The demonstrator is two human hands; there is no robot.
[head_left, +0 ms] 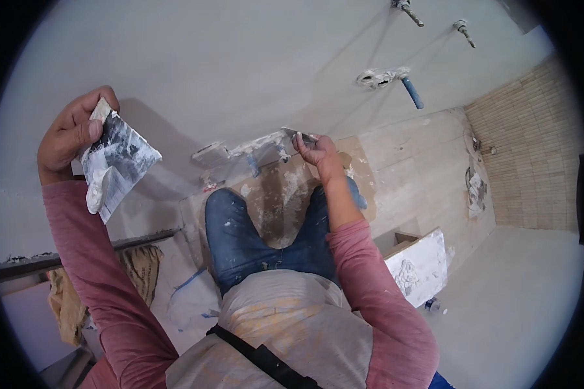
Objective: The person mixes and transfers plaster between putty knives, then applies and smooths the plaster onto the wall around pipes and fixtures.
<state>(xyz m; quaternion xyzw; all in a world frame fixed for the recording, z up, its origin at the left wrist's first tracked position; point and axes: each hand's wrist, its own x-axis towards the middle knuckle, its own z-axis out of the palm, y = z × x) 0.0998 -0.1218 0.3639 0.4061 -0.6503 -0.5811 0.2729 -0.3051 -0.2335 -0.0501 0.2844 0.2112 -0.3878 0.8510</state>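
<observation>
Raised at the left, my left hand (71, 136) grips a flat dark plate (124, 152) smeared with white plaster. A thick lump of the white paste (97, 188) clings to its lower edge. My right hand (316, 153) is closed on a small putty knife (298, 135), its blade at the low part of the wall. Beside that blade runs a rough strip of white filler (256, 144), with blue pipe stubs (253, 165) poking out below it. Whether the blade touches the wall I cannot tell.
Higher on the grey wall (194, 58), a blue pipe (412, 94) and metal fittings (462, 29) stick out. Plaster-spattered cardboard (285, 201) lies under my legs. To my right is a board with white paste (422, 266); a brown sack (143, 272) lies at left.
</observation>
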